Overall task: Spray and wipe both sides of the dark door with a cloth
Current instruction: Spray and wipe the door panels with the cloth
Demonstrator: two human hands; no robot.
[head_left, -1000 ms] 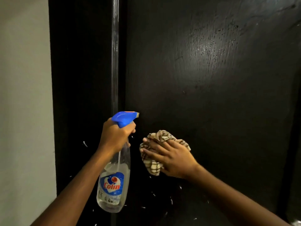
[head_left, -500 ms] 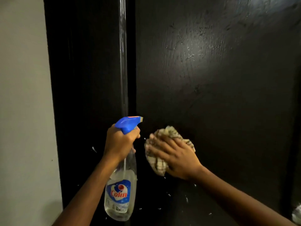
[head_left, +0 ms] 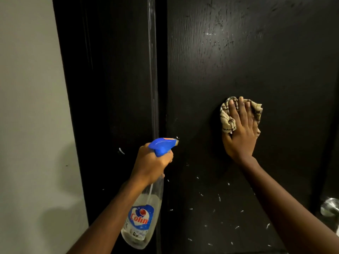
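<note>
Door [head_left: 266, 66]: dark and wood-grained, it fills the right of the view. A dull sheen sits high up, which may be damp. This face looks part done and the other face cannot be seen.
Wall [head_left: 27, 107]: pale and plain, left of the frame and well apart from the work.
Door frame [head_left: 110, 88]: dark, just left of the door's edge. Its groove probably wants a pass with a folded corner of the cloth.
Spray bottle [head_left: 143, 213]: clear with a blue trigger head, hanging tilted near the door's left edge with the nozzle aimed at the panel. A short mist on the lower area should beat a soaking.
Right hand [head_left: 240, 136]: flat, fingers straight and together, pressing the cloth against the door at mid-height.
Left hand [head_left: 152, 162]: wrapped round the bottle's neck, a finger on the trigger.
Cloth [head_left: 226, 118]: beige, checked and bunched, pinned between palm and door. Spreading it wider would likely cover more per stroke; overlapping strokes along the grain suit this surface.
Door handle [head_left: 330, 208]: silvery, at the lower right edge, blurred.
White specks [head_left: 219, 197]: scattered low on the panel below both hands. They seem stuck on, so firm pressure and a second rub are probably needed.
</note>
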